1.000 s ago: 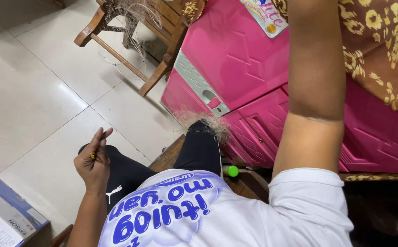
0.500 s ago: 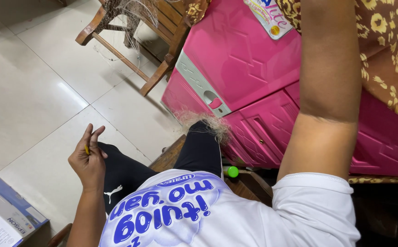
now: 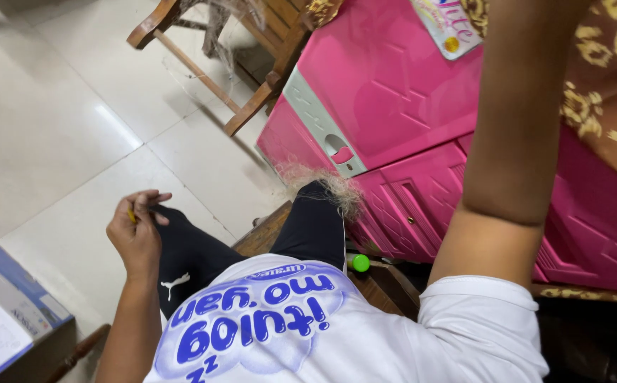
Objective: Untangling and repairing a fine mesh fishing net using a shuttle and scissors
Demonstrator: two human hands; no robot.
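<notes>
right hand cut off (top edge), box (image 3: 10, 319) cropped

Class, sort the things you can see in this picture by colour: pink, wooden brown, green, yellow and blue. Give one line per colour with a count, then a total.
Pink: 1, the plastic cabinet
Wooden brown: 1, the chair
Green: 1, the small cap by the knee
Yellow: 1, the thin object pinched in the left hand
Blue: 1, the cardboard box
Total: 5

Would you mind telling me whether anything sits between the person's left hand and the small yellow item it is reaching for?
Nothing does. The left hand already pinches the small yellow item in its fingertips, above the tiled floor. The right hand is out of view; only its raised arm shows.
</notes>
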